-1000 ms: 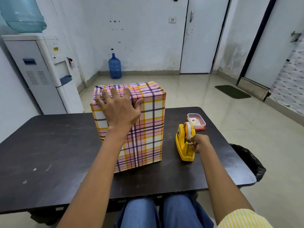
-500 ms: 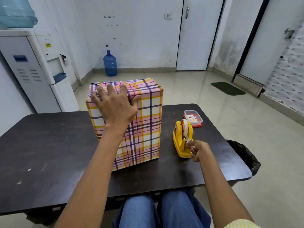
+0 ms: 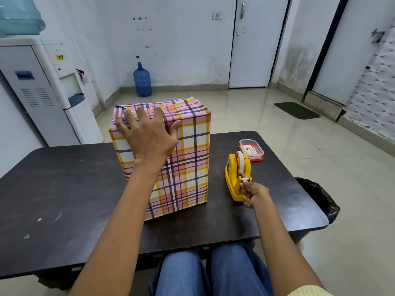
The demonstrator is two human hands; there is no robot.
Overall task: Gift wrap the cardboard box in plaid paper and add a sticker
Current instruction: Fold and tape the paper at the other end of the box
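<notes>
Mostly wrapped: the cardboard box [image 3: 188, 159] stands upright on a dark table [image 3: 64, 189], and plaid paper covers every face that shows. No bare cardboard is visible. At the top, a paper flap edge near the far side looks folded but not flat, so the top closure is probably not yet taped. No sticker shows on the box. What seems left is taping the top fold and then adding the sticker.

The left hand [image 3: 147, 135] lies spread over the box's upper near edge. Its fingers reach flat across the top panel and its thumb rests against the front face. The hand presses the paper down; it is not wrapped around anything.

The right hand [image 3: 254, 192] is well to the right of the box, low over the table. Its fingertips are drawn together at the cutter end of a yellow tape dispenser [image 3: 236, 178], and they appear to pinch the loose tape end [image 3: 245, 179]. The strip itself is too small to make out clearly. The dispenser sits just ahead of this hand, its roll toward the far side.

Beyond the dispenser, farther from the right hand, is a small clear container [image 3: 251, 149] with a red base. It holds what look like stickers.
</notes>
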